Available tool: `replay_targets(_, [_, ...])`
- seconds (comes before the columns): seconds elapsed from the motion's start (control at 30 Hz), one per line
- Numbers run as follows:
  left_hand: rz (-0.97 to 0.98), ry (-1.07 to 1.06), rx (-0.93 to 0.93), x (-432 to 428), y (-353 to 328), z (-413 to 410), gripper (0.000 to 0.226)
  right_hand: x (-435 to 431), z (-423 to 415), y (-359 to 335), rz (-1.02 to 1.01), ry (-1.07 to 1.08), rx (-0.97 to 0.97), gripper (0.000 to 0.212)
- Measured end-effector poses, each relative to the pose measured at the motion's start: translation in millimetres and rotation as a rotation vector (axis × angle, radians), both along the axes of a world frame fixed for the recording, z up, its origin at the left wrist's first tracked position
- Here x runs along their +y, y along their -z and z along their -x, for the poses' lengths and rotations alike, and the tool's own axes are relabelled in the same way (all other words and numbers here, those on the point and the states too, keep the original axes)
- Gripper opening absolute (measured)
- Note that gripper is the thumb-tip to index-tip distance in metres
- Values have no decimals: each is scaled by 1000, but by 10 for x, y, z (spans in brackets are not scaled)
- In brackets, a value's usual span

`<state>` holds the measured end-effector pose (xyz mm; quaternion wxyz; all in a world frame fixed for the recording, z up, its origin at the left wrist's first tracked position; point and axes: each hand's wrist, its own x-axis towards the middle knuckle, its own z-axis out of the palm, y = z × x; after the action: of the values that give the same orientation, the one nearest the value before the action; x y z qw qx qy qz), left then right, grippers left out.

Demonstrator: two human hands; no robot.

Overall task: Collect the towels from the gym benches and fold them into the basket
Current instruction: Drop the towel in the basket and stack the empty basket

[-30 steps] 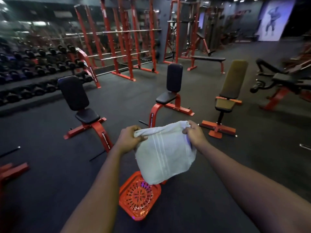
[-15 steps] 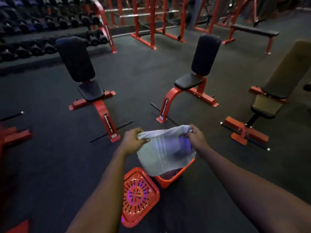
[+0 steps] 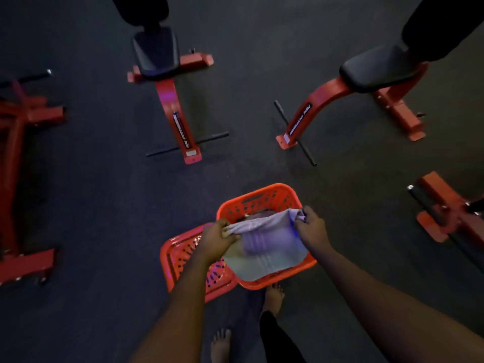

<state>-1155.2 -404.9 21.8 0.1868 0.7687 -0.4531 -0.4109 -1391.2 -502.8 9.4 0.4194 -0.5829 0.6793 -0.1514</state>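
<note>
White towel hangs between my left hand and right hand, both closed on its top corners, directly above the orange basket.

Dark rubber floor, dim light w/ purple tint; two red-framed seats w/ black pads stood ahead; more red frames at left & right.
</note>
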Motion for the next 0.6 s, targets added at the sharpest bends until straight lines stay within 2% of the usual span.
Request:
replay_targets(0.13, [-49,-121,-14,-214,361,77,20,-303,-21,259,-111,-57,53,11])
replay_targets(0.2, [-58,-185,-74,-280,490,64,33,-369,-48,349,-115,-101,85,43])
replay_targets(0.27, [-64,-239,-96,-293,560,-8,37,-397,-146,380,-125,-138,104,57])
replay_targets(0.43, [-41,-327,-79,-153,478,-149,27,-242,-465,462,-197,-239,57,34])
replay_targets(0.6, [-85,-382,-58,382,653,-432,29,395,-1061,670,-276,-381,37,22])
